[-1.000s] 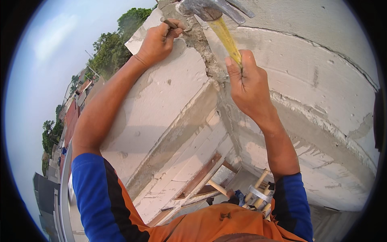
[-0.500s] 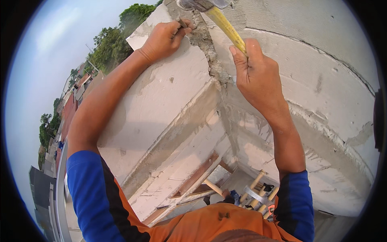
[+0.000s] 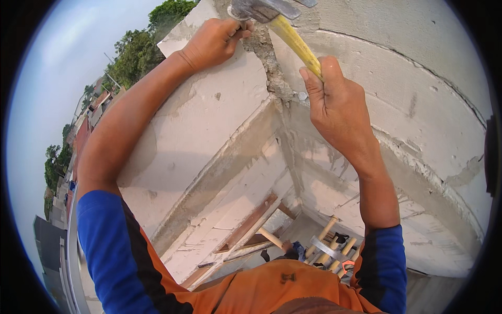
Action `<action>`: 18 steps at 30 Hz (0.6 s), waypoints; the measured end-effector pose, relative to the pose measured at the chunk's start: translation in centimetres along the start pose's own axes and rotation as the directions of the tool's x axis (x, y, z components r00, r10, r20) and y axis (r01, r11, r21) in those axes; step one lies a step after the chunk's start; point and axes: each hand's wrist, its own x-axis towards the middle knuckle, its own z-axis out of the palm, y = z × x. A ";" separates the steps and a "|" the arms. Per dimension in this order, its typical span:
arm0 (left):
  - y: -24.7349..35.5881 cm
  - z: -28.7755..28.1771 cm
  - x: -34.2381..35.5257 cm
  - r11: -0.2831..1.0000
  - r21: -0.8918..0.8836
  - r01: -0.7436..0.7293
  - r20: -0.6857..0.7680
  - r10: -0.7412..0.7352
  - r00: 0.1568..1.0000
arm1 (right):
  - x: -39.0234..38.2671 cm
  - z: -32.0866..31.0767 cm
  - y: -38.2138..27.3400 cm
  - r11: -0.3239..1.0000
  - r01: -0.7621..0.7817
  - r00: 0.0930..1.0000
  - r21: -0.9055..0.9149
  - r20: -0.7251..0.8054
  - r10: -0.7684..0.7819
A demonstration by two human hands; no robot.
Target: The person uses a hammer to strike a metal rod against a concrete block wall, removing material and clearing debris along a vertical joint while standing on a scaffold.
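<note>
My right hand (image 3: 342,104) is wrapped round the yellow handle of a claw hammer (image 3: 295,43). Its metal head reaches up to my left hand (image 3: 217,41), which lies at the top of a pale block wall (image 3: 209,112). The left fingers pinch a short metal spike (image 3: 243,24), its kind partly hidden by them. Hammer head and spike overlap in view; whether they touch I cannot tell. Below the left fingers a strip of rough, crumbly mortar (image 3: 271,65) runs down the corner between two walls.
On the right another block wall (image 3: 397,89) rises, with mortar joints and ledges. Far below, inside the corner, stand bamboo poles (image 3: 327,248) and a person (image 3: 293,251) by a wooden frame (image 3: 248,225). Trees (image 3: 133,55) and rooftops (image 3: 78,136) lie beyond the left wall.
The hammer head has moved left and down onto the spike at my left fingers. My left hand has shifted slightly up and left as the view moved a little.
</note>
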 end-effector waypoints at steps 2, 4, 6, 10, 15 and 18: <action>-0.3 -0.4 0.7 0.999 0.031 -0.036 -0.006 0.036 0.999 | 0.6 -0.6 -0.2 0.995 -0.062 0.991 -0.081 0.111 0.071; -0.2 -0.5 0.4 1.000 0.000 0.027 0.020 -0.027 0.999 | 0.4 -1.5 -1.5 1.000 0.001 0.998 0.016 -0.063 0.000; -0.2 -0.4 0.4 0.999 -0.010 0.035 0.014 -0.035 0.999 | -0.4 -0.2 -0.9 0.999 0.012 0.995 0.050 -0.098 -0.007; 0.1 -0.3 0.7 0.999 -0.011 0.042 0.020 -0.041 0.999 | 0.8 -0.7 0.6 0.993 -0.028 0.996 -0.115 0.079 0.038; 0.2 0.0 0.4 0.997 -0.009 0.075 0.030 -0.074 0.997 | -0.2 0.1 -0.2 1.000 -0.029 0.998 0.009 -0.056 0.030; 0.4 0.3 0.9 1.000 -0.018 0.021 -0.005 -0.021 1.000 | 0.3 -0.3 1.0 0.988 -0.151 0.984 -0.015 0.098 0.152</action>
